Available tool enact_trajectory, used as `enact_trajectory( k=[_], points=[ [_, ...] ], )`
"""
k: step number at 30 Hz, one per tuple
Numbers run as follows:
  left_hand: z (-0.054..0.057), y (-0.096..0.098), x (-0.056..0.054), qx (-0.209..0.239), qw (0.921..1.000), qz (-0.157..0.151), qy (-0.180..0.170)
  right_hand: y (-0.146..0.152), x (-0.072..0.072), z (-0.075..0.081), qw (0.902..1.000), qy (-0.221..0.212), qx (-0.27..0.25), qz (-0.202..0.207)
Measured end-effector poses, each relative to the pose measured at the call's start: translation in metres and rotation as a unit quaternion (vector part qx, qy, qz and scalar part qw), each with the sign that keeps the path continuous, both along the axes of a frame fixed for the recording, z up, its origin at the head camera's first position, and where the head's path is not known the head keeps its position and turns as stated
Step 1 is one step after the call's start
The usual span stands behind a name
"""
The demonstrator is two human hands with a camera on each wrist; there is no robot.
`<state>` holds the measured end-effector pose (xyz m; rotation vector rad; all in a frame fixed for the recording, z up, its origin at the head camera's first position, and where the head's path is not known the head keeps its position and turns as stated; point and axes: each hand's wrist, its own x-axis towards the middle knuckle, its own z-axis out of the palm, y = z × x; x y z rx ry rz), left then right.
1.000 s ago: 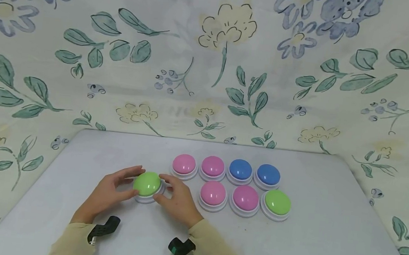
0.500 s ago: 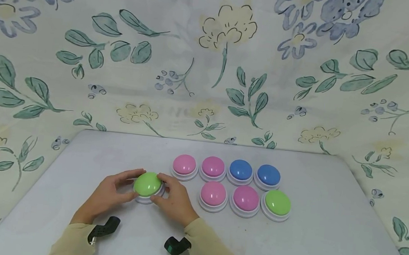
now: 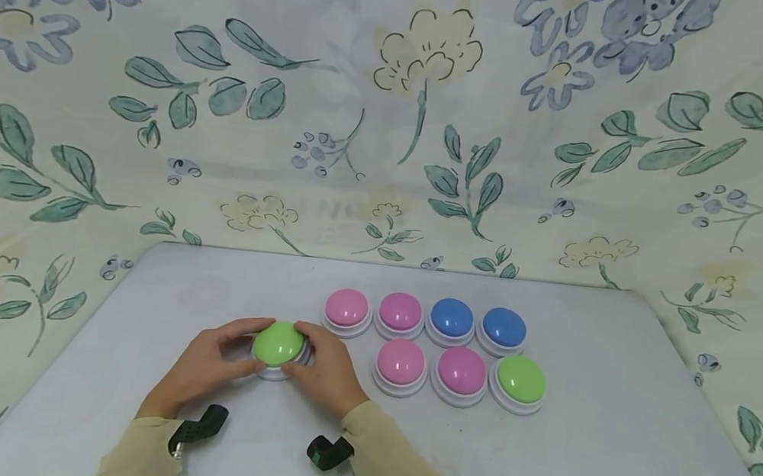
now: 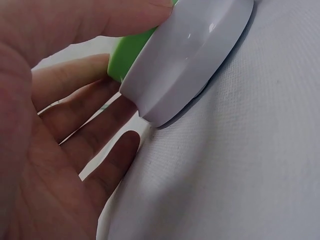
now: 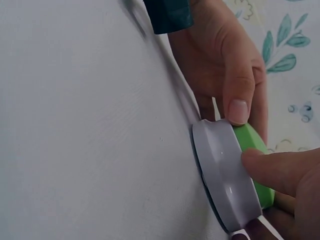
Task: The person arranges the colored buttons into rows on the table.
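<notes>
A push button with a green dome (image 3: 278,344) on a round white base (image 5: 222,170) stands on the table, left of the other buttons. My left hand (image 3: 205,368) holds it from the left, thumb at the near side and index finger at the far side. From the right, my right hand (image 3: 332,377) grips the same button between thumb and fingers. In the left wrist view the left thumb lies along the dome's edge by the base (image 4: 190,55), with the other fingers spread behind. The right wrist view shows both thumbs at the dome's lower edge.
To the right, a back row has two pink buttons (image 3: 399,312) and two blue ones (image 3: 452,318). In front of it are two more pink buttons (image 3: 461,371) and another green button (image 3: 521,379). The white table (image 3: 580,464) ends at a flowered cloth (image 3: 327,225).
My right hand has shifted slightly left, its fingers closing in on the green button. The left hand has stayed around it, and the other buttons keep their arrangement.
</notes>
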<state>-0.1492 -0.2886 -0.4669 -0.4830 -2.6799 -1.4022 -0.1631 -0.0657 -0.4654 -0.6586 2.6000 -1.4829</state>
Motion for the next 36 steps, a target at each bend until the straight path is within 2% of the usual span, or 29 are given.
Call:
enact_trajectory(
  k=[6, 12, 21, 30, 36],
  points=[
    [-0.001, 0.002, 0.000, -0.005, 1.0000, 0.005, 0.003, -0.001, -0.001, 0.002, 0.9997, 0.013, 0.022, 0.001],
    [-0.001, 0.002, 0.000, -0.005, 0.9997, 0.019, -0.013, -0.001, -0.001, 0.001, 0.9991, 0.029, 0.031, 0.001],
    [-0.002, 0.004, 0.000, -0.015, 0.9995, 0.024, -0.016, 0.001, 0.002, 0.001, 0.9985, 0.043, 0.035, -0.002],
    [-0.001, 0.010, 0.002, -0.011, 0.9996, 0.023, -0.015, 0.006, 0.005, 0.004, 0.9979, 0.048, 0.042, -0.010],
    [0.002, 0.014, 0.002, 0.009, 0.9997, 0.019, -0.015, 0.009, 0.008, 0.009, 0.9967, 0.057, 0.055, -0.018]
  ],
)
